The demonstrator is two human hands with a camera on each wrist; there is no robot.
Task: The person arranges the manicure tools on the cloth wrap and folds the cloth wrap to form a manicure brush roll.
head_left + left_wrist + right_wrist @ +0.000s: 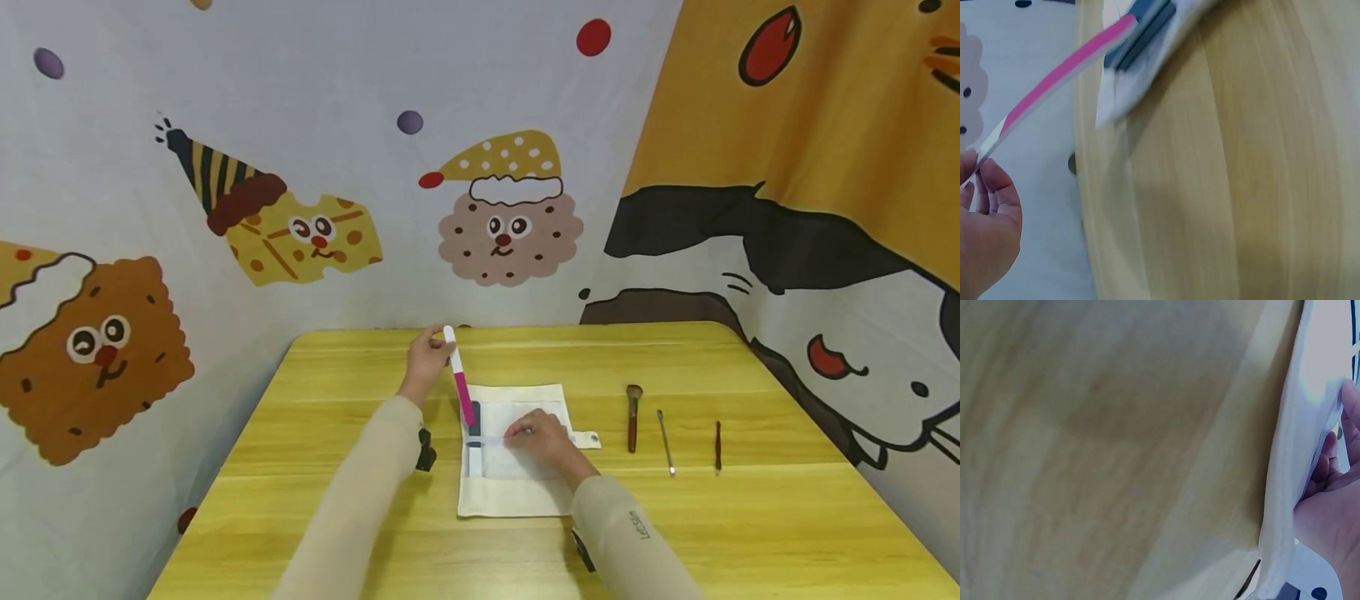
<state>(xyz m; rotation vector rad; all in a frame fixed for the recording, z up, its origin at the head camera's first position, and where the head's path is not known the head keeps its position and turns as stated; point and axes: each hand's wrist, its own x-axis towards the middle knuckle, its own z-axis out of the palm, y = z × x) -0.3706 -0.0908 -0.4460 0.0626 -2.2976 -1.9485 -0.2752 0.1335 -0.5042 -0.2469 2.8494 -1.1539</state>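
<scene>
A slim pink and white nail file [459,377] is pinched near its white end by my left hand [427,365]. Its pink end points down over a cream fabric roll-up pouch [517,497], spread flat on the table. Under the pouch's pale elastic band [491,439], at the left side, lies a dark and white strip [476,458]; the pink end overlaps its top in the head view. My right hand [542,439] pinches the band over the middle of the pouch. In the left wrist view, the nail file [1063,69] reaches toward the dark strip.
Right of the pouch, a makeup brush [633,417], a thin metal tool [666,443] and a small dark-handled tool [717,447] lie apart on the wooden table [300,500]. A snap tab [587,439] sticks out from the pouch's right side. Behind hangs a printed curtain [337,100].
</scene>
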